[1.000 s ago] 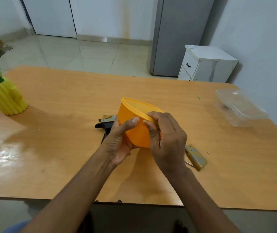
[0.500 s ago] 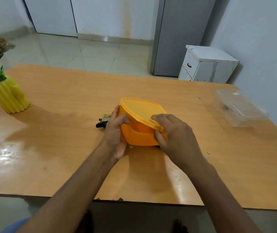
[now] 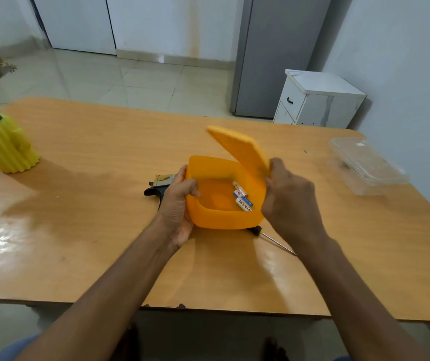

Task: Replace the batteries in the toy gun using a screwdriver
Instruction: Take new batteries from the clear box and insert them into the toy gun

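Observation:
An orange plastic box (image 3: 224,218) sits on the wooden table (image 3: 104,157), and my left hand (image 3: 178,201) grips its left wall. My right hand (image 3: 288,201) holds the orange lid (image 3: 237,148), lifted and tilted up over the box's right side. Inside the box lie a few batteries (image 3: 242,198) with white and blue labels. The toy gun (image 3: 157,185), black and olive, lies behind my left hand and is mostly hidden. A screwdriver (image 3: 273,239) pokes out from under the box, its thin shaft pointing right.
A yellow ribbed pot (image 3: 5,149) with a plant stands at the table's left edge. A clear lidded plastic container (image 3: 365,165) sits at the far right. Beyond the table are a grey fridge (image 3: 273,56) and a small white cabinet (image 3: 318,100).
The box came down from a tilted hold onto the table. My right hand then peeled the lid up off it, which uncovered the batteries inside.

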